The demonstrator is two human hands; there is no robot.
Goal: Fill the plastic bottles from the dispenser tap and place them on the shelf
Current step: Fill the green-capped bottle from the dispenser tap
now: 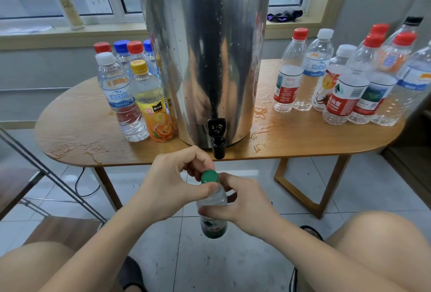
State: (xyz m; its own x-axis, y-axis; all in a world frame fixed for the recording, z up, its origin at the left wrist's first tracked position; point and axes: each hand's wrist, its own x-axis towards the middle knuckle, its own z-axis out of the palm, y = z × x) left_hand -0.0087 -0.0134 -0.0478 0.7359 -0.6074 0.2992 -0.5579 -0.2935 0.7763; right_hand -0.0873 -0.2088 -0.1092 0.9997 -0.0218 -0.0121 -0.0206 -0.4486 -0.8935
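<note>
Below the tap (218, 145), left hand (172, 186) pinches green cap (209, 176), right hand (245, 207) grips half-hidden bottle (213, 228).

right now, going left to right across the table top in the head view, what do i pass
white-capped water bottle → yellow-capped juice bottle → steel dispenser with its black tap → cluster of capped bottles
</note>
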